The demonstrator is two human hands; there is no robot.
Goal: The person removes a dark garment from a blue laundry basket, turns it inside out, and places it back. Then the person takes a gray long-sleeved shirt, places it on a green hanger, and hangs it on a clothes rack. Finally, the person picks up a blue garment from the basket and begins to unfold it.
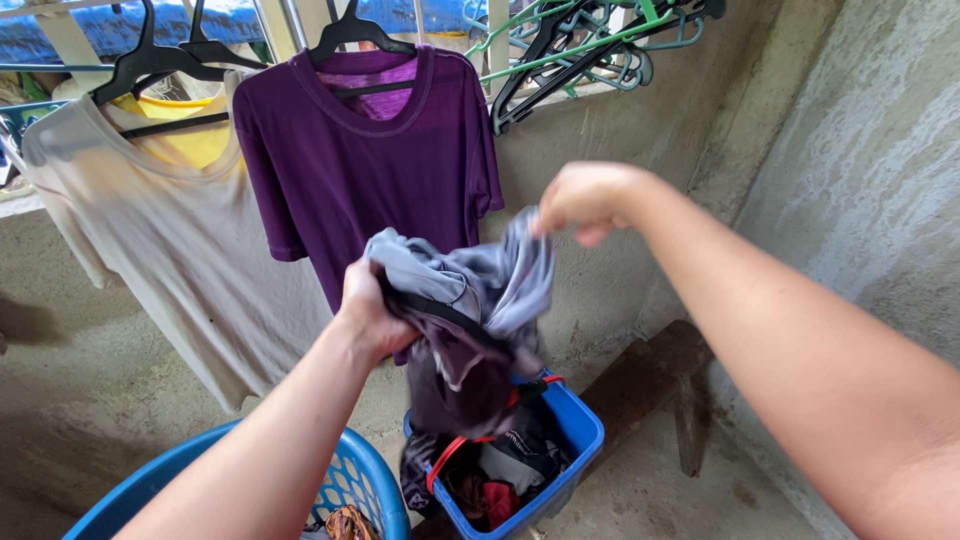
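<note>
Both my hands hold a crumpled grey and dark purple garment [470, 320] with a black band, lifted above a blue rectangular tub [580, 430]. My left hand [368, 310] grips its left side near the band. My right hand [583, 200] pinches the grey upper edge, pulling it up and to the right. The garment's lower part hangs down into the tub, which holds dark and red clothes.
A purple shirt [370, 170] and a cream shirt [170, 250] hang on black hangers on a rail. Spare green and black hangers [580, 50] cluster at upper right. A round blue laundry basket [350, 480] sits lower left. A dark wooden bench [650, 380] stands against the concrete wall.
</note>
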